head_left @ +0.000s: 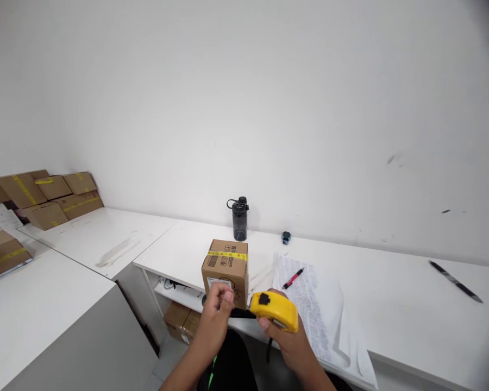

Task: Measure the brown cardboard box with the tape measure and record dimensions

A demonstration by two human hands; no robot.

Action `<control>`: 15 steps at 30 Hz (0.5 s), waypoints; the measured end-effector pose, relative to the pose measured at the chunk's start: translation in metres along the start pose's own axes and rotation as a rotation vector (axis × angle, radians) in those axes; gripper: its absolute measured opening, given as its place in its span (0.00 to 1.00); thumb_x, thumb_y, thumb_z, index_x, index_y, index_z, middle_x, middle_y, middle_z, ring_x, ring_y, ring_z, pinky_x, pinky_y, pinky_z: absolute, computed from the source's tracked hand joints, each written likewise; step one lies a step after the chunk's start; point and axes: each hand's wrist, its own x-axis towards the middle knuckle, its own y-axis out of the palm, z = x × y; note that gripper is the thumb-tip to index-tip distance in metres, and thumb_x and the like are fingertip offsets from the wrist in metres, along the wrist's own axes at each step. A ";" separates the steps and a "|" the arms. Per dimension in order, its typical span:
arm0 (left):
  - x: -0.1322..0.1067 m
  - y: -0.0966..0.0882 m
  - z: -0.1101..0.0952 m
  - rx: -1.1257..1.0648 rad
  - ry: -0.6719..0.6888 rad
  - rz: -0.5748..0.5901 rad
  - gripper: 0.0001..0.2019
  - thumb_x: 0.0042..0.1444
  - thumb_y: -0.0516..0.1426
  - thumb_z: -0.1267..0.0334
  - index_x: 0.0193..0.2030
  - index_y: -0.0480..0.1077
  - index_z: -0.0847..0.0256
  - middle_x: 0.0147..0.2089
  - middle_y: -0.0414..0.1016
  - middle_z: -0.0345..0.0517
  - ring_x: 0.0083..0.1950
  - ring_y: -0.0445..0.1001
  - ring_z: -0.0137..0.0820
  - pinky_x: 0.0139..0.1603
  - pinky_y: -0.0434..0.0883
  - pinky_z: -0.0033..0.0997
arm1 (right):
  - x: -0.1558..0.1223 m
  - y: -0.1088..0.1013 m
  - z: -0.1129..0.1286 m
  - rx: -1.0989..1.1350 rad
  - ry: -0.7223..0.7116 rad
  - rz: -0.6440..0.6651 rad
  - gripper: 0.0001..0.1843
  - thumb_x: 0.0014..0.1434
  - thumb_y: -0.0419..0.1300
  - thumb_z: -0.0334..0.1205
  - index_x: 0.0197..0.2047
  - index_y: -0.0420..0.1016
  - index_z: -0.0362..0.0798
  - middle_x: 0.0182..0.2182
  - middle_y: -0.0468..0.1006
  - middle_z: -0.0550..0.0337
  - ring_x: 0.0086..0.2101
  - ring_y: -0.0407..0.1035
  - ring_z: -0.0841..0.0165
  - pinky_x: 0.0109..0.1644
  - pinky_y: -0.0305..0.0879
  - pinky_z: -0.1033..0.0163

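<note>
My right hand (287, 339) is closed around a yellow tape measure (275, 310) held just above the front edge of the white table (391, 293). My left hand (215, 317) pinches the end of its dark blade (240, 313), which is drawn out a short way. Both hands are right in front of a small cardboard box (225, 269) with yellow tape over its top, standing near the table's front edge. The left fingers lie against the box's lower front.
Printed paper sheets (313, 304) with a red pen (292, 279) lie to the right of the box. A dark water bottle (240, 219) and a small blue object (286, 237) stand by the wall. A black pen (455, 281) lies far right. Stacked cardboard boxes (44, 198) sit far left.
</note>
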 end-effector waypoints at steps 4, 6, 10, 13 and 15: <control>-0.002 0.005 -0.014 -0.116 -0.202 0.433 0.23 0.54 0.54 0.38 0.32 0.63 0.59 0.24 0.63 0.37 0.24 0.60 0.25 0.28 0.58 0.26 | -0.014 0.002 0.014 0.118 0.083 0.081 0.26 0.44 0.69 0.52 0.44 0.71 0.52 0.33 0.76 0.59 0.28 0.70 0.67 0.31 0.69 0.62; -0.003 0.005 -0.018 -0.183 -0.252 0.494 0.23 0.52 0.57 0.39 0.30 0.62 0.60 0.22 0.62 0.35 0.22 0.58 0.23 0.26 0.55 0.25 | -0.017 -0.002 0.020 0.122 0.084 0.117 0.25 0.43 0.70 0.50 0.44 0.71 0.52 0.33 0.76 0.59 0.28 0.70 0.68 0.31 0.69 0.63; -0.003 0.006 -0.026 -0.318 -0.323 0.550 0.21 0.49 0.62 0.45 0.28 0.61 0.60 0.21 0.60 0.34 0.21 0.56 0.21 0.25 0.55 0.23 | -0.015 -0.014 0.030 0.063 0.088 0.252 0.25 0.42 0.71 0.46 0.44 0.72 0.52 0.35 0.76 0.59 0.30 0.71 0.65 0.34 0.70 0.61; 0.000 0.000 -0.036 -0.378 -0.330 0.538 0.20 0.47 0.65 0.49 0.26 0.61 0.60 0.18 0.56 0.32 0.20 0.53 0.20 0.25 0.56 0.24 | -0.014 -0.028 0.039 0.052 0.133 0.211 0.26 0.40 0.71 0.48 0.44 0.72 0.51 0.34 0.76 0.58 0.31 0.71 0.65 0.35 0.70 0.60; 0.005 -0.012 -0.043 -0.399 -0.313 0.473 0.20 0.45 0.66 0.50 0.24 0.61 0.60 0.17 0.53 0.31 0.19 0.51 0.20 0.24 0.57 0.24 | -0.014 -0.042 0.043 0.057 0.169 0.125 0.27 0.39 0.72 0.50 0.42 0.73 0.51 0.33 0.76 0.59 0.30 0.70 0.65 0.35 0.68 0.60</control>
